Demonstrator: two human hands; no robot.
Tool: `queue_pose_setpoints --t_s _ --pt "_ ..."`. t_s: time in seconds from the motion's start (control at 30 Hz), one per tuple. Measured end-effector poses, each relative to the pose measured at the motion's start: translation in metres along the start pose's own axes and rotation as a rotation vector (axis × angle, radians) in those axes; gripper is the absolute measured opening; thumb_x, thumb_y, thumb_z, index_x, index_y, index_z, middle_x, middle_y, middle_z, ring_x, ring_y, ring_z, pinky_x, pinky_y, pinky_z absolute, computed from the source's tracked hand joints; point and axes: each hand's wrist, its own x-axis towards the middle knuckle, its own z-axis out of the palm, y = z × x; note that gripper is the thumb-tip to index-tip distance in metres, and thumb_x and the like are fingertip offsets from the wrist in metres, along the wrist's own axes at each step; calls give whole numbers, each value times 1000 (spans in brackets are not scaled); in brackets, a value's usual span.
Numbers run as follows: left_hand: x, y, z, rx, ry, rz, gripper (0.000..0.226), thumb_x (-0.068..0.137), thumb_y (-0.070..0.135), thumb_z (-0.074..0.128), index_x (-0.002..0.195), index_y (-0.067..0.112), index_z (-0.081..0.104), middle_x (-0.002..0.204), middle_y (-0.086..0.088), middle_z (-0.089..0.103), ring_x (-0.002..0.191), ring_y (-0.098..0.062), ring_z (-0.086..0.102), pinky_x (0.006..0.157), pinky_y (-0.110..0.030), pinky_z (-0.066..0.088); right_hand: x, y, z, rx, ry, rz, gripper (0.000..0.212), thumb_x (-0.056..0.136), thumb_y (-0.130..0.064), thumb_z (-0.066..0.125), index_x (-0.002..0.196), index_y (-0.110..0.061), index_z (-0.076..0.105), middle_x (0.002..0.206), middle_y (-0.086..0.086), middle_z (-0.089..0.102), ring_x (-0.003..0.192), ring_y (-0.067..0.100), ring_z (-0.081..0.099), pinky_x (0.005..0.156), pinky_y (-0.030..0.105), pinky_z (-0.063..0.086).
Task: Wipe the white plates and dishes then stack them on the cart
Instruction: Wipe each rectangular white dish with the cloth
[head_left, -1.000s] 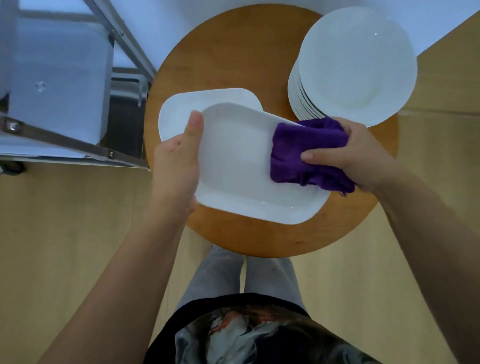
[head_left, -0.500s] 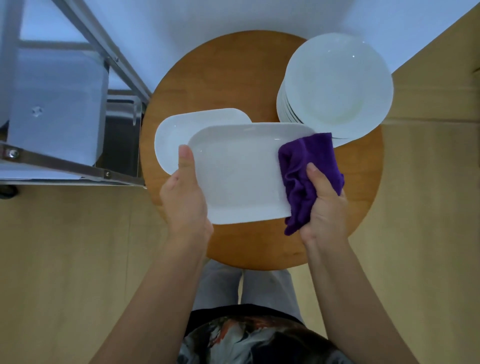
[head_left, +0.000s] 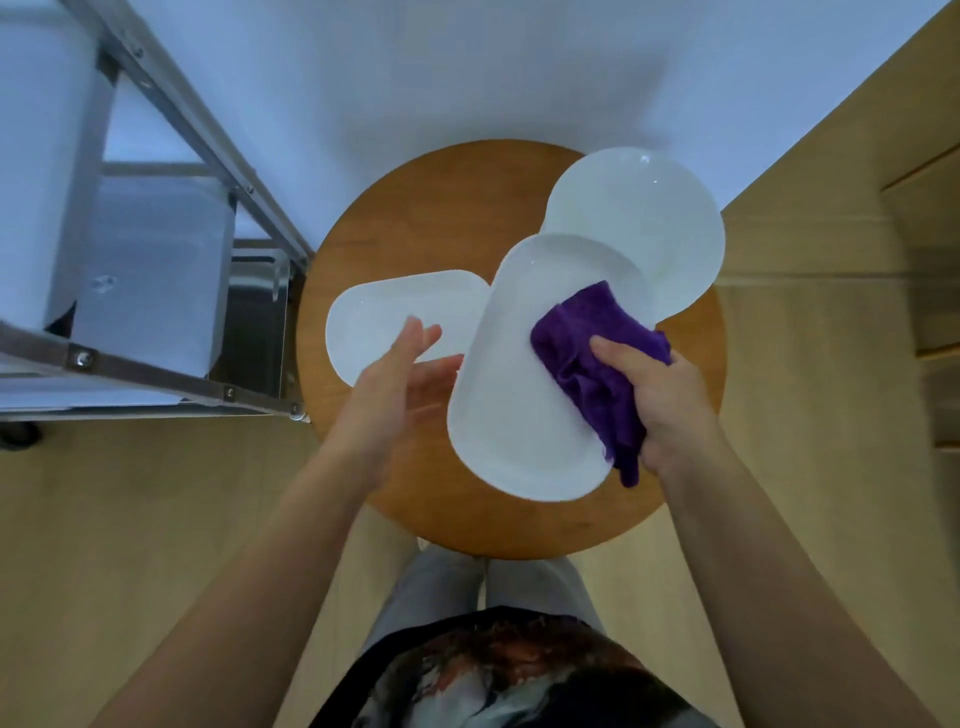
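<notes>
Wood, warm and orange-brown, makes the round table (head_left: 395, 218) in the middle of the view; it stands on a pale wooden floor (head_left: 130, 519) against a plain white wall (head_left: 415, 67). At the left a metal cart (head_left: 171, 109) with bolted rails holds white and steel surfaces, its corner just beside the table's edge. At far right, part of a pale wood cabinet (head_left: 924, 260) shows.

Above the table a white oblong dish (head_left: 509, 395) is held tilted. The right hand (head_left: 670, 400) grips a purple cloth (head_left: 592, 358) bunched against the dish's right side, thumb on top; the cloth wraps over the rim and hangs below it. The left hand (head_left: 400, 384) is at the dish's left edge with fingers straight and relaxed, palm toward the dish, touching or nearly touching it; I cannot tell which. A second oblong dish (head_left: 384, 322) lies flat on the table behind that hand. A stack of round plates (head_left: 649, 218) sits at the table's far right, partly hidden by the held dish.
</notes>
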Motion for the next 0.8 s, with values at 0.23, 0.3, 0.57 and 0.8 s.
queue_pose_setpoints --t_s 0.23,0.3,0.57,0.8 --pt "-16 71 -10 -316 -145 -205 39 96 23 48 131 7 51 123 -20 61 103 -33 62 83 -45 53 -29 -42 34 -442 -355 21 37 65 -23 84 97 -13 69 82 10 74 72 27 72 65 36 59" --pt "-23 87 -10 -382 -121 -171 38 96 21 47 131 7 50 120 -19 63 97 -32 65 75 -42 55 -39 -55 36 -426 -395 13 41 66 -25 83 102 -13 67 85 10 74 72 25 72 62 32 57" --pt "-42 119 -11 -707 40 64 39 90 28 55 127 16 56 122 -11 63 110 -36 59 96 -53 45 -71 -86 20 -312 -431 -91 60 48 -23 84 103 -11 65 86 12 73 70 22 71 57 28 55" --pt "-69 114 16 -889 264 150 14 89 42 57 98 33 62 93 5 71 87 -21 66 58 -30 54 -87 -64 35 215 -169 -67 47 65 -16 80 108 -7 64 86 15 73 68 28 70 55 33 55"
